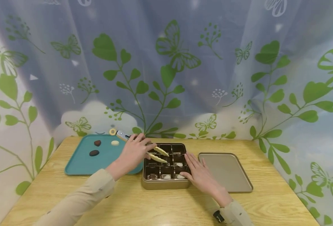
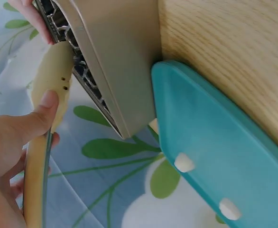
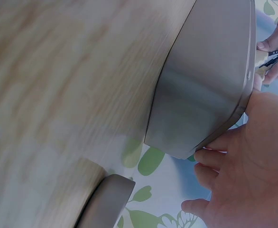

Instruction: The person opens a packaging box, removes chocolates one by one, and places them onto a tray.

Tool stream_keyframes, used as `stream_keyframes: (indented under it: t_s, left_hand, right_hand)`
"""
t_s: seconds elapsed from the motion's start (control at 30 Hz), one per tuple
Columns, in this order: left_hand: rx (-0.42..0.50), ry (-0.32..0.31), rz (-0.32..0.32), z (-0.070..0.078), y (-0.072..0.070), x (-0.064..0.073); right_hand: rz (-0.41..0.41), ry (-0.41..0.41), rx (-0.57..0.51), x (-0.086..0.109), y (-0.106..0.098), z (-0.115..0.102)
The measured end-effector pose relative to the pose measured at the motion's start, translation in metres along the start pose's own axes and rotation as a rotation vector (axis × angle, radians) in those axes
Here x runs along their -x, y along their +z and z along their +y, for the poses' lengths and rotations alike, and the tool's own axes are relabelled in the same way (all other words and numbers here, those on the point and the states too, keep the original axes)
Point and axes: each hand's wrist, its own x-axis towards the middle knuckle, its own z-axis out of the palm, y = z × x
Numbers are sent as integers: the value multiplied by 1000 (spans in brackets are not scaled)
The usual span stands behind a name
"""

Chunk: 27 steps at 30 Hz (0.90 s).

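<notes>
My left hand (image 1: 135, 150) grips a pair of tongs (image 1: 158, 153) with cream tips and a metal handle. Their tips reach into the middle of a divided tin box (image 1: 166, 184), apart from each other; I cannot tell whether a piece lies between them. Dark and white chocolates, such as a white one (image 1: 166, 176) and a dark one (image 1: 152, 176), sit in several front and middle compartments. Along the box's right rim rests my right hand (image 1: 201, 175), fingers extended. In the left wrist view the left thumb (image 2: 41, 111) presses the tongs' cream part.
Left of the box lies a teal tray (image 1: 78, 164) bearing a dark heart-shaped piece (image 1: 97, 143), a dark oval (image 1: 94, 153) and a white oval (image 1: 115, 143). A flat tin lid (image 1: 228, 172) lies to the right. Behind the wooden table (image 1: 166, 207) hangs a patterned curtain (image 1: 183, 94).
</notes>
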Motion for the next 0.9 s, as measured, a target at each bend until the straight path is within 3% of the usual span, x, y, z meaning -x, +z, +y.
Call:
stream_keyframes:
  t_s: [0.27, 0.47, 0.7, 0.9]
  left_hand:
    - [19, -127, 100, -16, -3, 16]
    - [20, -201, 96, -40, -14, 36]
    - [-18, -238, 130, -74, -21, 66]
    - [-61, -263, 111, -98, -23, 91]
  right_hand:
    - [10, -6, 15, -1, 2, 0]
    - [0, -6, 6, -1, 1, 0]
    - [-5, -5, 11, -2, 0, 0]
    - [-6, -5, 23, -2, 1, 0]
